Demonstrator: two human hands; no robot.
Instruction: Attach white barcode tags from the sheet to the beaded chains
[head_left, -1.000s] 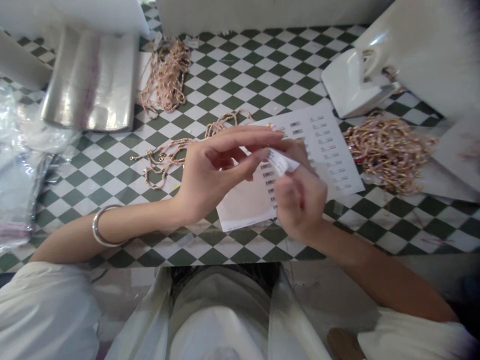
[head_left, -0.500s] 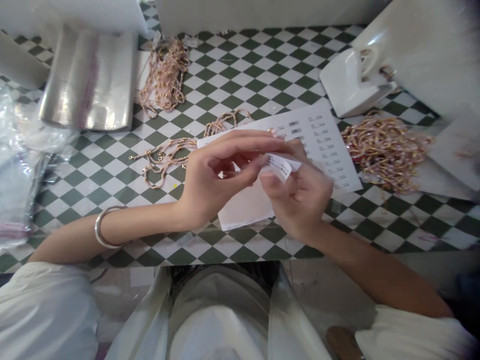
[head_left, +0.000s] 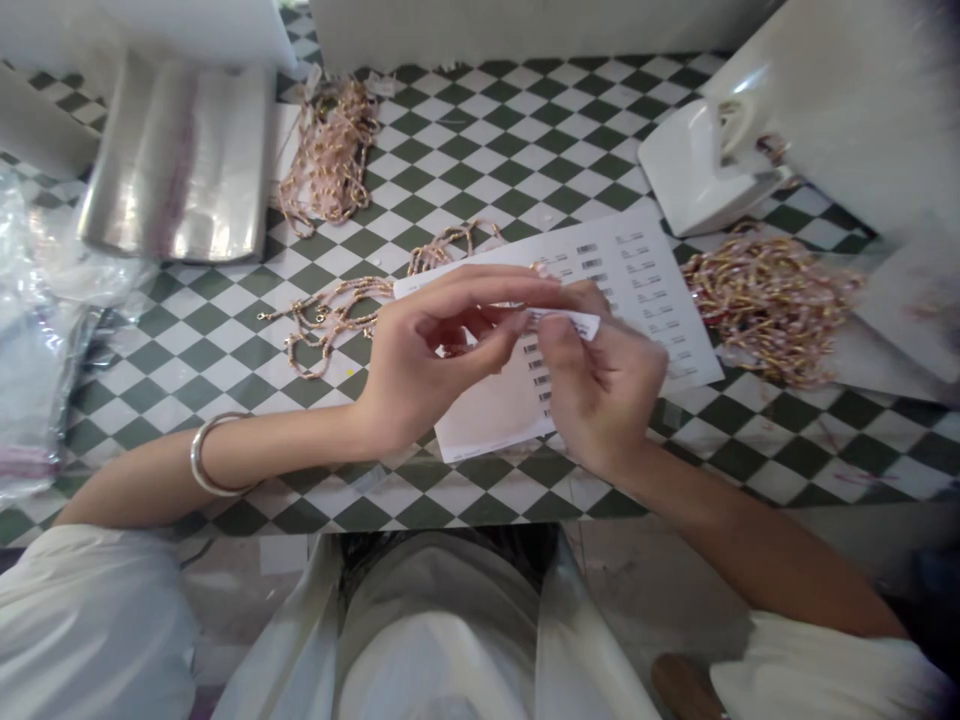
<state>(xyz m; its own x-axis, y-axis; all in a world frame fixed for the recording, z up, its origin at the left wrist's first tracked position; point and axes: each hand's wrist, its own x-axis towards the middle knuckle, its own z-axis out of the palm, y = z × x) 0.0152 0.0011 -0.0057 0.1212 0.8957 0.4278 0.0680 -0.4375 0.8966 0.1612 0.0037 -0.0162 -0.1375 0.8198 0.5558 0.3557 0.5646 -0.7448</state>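
Note:
A small white barcode label (head_left: pixel 576 322) is pinched between my two hands above the table. My left hand (head_left: pixel 442 345) grips its left end with thumb and fingertips, the other fingers arched over the top. My right hand (head_left: pixel 611 385) presses its thumb on the label, fingers curled behind. Beneath both hands lies a white sheet of barcode stickers (head_left: pixel 660 290), partly covered by them. Beaded strands (head_left: pixel 330 310) in pink and gold lie just left of the sheet, and part of them is hidden behind my left hand.
Bundled beaded strands (head_left: pixel 334 150) lie at the back left beside a stack of clear plastic bags (head_left: pixel 180 160). A tangled heap of beaded strands (head_left: pixel 772 300) is at the right, near a white plastic holder (head_left: pixel 697 170). More clear bags (head_left: pixel 45 350) cover the left edge.
My right thumb has moved up onto the label, and the label, curled up before, now lies flatter between the fingers. More of the sticker sheet shows below. My left hand has barely moved.

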